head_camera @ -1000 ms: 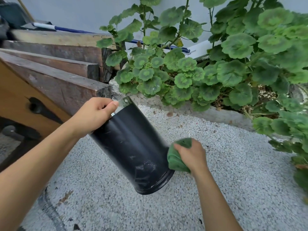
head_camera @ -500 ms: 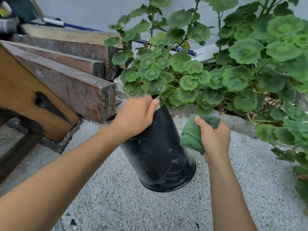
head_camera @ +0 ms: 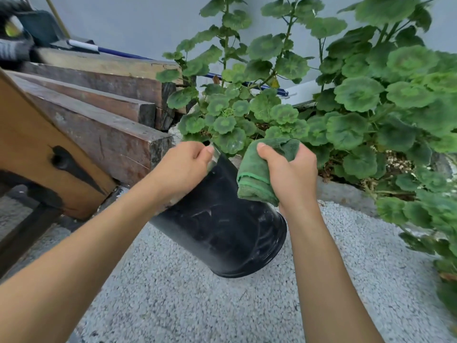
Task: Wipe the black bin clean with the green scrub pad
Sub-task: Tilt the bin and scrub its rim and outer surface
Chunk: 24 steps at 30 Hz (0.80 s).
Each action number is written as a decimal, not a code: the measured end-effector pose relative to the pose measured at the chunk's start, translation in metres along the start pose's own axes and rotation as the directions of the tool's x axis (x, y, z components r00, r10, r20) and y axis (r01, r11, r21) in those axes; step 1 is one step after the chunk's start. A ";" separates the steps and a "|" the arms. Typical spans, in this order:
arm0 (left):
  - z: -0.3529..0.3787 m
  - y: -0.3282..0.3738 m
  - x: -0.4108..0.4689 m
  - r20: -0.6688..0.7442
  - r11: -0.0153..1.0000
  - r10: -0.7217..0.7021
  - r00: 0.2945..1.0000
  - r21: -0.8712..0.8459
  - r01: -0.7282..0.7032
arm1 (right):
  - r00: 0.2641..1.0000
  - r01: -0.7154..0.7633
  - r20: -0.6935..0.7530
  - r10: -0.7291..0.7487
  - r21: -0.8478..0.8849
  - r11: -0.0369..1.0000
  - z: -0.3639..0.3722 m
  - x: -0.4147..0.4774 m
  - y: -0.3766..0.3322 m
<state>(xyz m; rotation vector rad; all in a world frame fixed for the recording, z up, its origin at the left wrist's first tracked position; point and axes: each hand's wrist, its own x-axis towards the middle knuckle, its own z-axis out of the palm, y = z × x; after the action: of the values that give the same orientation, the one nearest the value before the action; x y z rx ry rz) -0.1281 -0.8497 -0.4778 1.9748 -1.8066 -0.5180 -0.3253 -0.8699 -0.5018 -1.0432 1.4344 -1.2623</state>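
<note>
While the left hand (head_camera: 181,167) grips the black bin (head_camera: 222,224) by its rim, fingers curled over the edge, the bin hangs tilted in the air above the pale gravel ground (head_camera: 197,305), its base turned toward the person and its open mouth pointing away toward the plants. The dark wall of the bin shows pale scuffs and smears. The right hand (head_camera: 289,174) is closed tight around the green scrub pad (head_camera: 254,177), which looks more like a bunched cloth with a stitched hem; the pad presses against the upper right side of the bin, just beside the rim. The two hands sit close together, near the top of the bin, each clamped on its own thing. Behind them a mass of round-leaved green plants (head_camera: 346,107) fills the right side. To the left lie stacked wooden beams (head_camera: 103,125), with a blue and white pole (head_camera: 106,49) resting across them against a grey wall (head_camera: 123,21).
</note>
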 end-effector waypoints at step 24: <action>0.013 -0.065 -0.043 -0.010 0.972 0.166 0.986 -0.165 -0.165 | 0.990 -0.044 0.096 0.103 -0.488 0.872 -0.014 0.012 0.093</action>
<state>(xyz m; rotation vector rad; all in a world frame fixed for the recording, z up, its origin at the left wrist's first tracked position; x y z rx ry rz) -0.0837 -0.8025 -0.5234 1.6976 -1.8462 -0.5973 -0.3434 -0.8687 -0.5953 -1.3543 1.7257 -0.7782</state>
